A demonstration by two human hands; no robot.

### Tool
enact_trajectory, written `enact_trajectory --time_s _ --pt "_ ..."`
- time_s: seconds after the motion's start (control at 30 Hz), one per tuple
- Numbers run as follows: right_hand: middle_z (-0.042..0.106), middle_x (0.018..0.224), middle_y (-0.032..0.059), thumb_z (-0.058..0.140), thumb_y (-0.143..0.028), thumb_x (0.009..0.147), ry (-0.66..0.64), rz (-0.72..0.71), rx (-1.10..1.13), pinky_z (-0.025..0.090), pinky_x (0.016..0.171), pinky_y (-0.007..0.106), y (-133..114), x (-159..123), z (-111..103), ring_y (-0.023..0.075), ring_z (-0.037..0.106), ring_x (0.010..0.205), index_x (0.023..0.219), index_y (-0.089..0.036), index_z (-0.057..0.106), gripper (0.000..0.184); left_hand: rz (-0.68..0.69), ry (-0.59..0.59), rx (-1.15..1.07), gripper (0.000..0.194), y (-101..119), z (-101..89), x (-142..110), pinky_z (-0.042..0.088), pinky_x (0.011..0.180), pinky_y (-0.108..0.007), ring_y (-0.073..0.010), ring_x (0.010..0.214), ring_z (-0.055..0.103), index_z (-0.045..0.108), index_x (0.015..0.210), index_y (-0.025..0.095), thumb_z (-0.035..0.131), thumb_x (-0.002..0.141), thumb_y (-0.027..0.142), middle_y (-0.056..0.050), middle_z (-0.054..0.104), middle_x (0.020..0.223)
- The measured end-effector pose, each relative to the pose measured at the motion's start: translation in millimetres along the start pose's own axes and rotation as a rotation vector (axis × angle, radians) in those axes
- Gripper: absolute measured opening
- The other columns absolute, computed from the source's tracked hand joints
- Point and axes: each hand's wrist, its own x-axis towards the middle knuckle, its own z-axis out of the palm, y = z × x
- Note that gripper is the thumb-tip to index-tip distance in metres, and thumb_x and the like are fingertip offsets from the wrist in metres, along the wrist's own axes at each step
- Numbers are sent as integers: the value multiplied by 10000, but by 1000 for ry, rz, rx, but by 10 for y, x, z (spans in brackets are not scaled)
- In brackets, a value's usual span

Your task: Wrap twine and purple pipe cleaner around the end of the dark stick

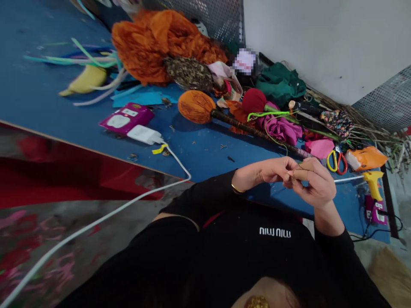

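My left hand [276, 170] and my right hand [316, 182] meet at the table's front edge, fingertips pinched together. Between them is a thin thread [300, 167], mostly covered by the fingers. A fine yellow-green strand [272, 137] curves down toward my hands from a bright green cord [268, 114]. Just beyond my hands lies a dark wrapped stick [253, 129] with an orange cloth-covered ball [196, 107] at its far end. Near it is a red ball [253, 101] on a green stem.
Scissors [337, 161] with yellow and red handles and a yellow glue gun [373, 185] lie to the right. A purple power strip [128, 117] with a white cable [128, 204] is at the left. Orange cloth [154, 40], green cloth [279, 83] and a yellow banana-shaped item [86, 80] lie farther back.
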Motion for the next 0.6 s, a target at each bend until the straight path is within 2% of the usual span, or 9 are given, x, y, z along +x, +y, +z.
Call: enact_trajectory --time_s 0.17,0.4,0.5,0.6 --pt "713 769 2 704 -149 972 70 -13 -66 574 644 332 -1 8 67 161 643 680 999 -270 753 134 33 45 -10 520 0 -12 11 363 410 -188 -60 392 401 711 561 174 1050 420 542 37 537 447" --pt "704 790 2 683 -139 988 52 -1 -64 580 652 323 -21 50 72 162 661 726 1019 -263 748 143 44 25 -51 361 0 -24 -11 372 414 -198 -65 394 391 705 519 181 991 472 396 27 530 435" --pt "716 824 9 650 -180 1035 37 68 -55 580 635 308 -54 46 71 155 677 742 1010 -265 763 144 47 9 -68 382 9 6 -33 371 426 -201 -66 416 379 670 508 189 991 501 396 37 491 429" --pt "720 855 22 625 -288 1089 16 137 -57 595 636 307 -71 21 58 156 682 759 1039 -265 806 190 49 4 -80 533 50 65 -57 351 428 -201 -58 420 331 524 448 201 1005 496 425 68 381 404"
